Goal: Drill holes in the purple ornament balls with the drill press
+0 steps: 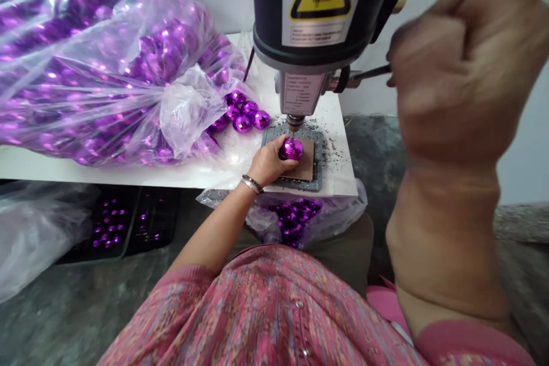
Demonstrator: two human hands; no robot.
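My left hand (pixel 271 161) is closed around a shiny purple mirrored ball (pixel 293 149), its thumb and fingers on the ball's sides. The ball rests on a brown board (pixel 303 167) that lies on the grey base plate (pixel 318 154) of a drill press (pixel 313 57). Right above the ball is the drill chuck (pixel 295 122), its bit meeting or nearly meeting the top. High on the right, my right hand (pixel 467 57) is wrapped round the end of the press's feed lever (pixel 372 72); motion blurs it somewhat.
A large clear bag (pixel 86 80) of purple balls covers the table's left side, with several loose balls (pixel 242 122) at its mouth. Dark shavings (pixel 332 146) lie around the base. An open plastic bag (pixel 338 211) of balls hangs at the table's front edge. Dark crates (pixel 109 229) stand below left.
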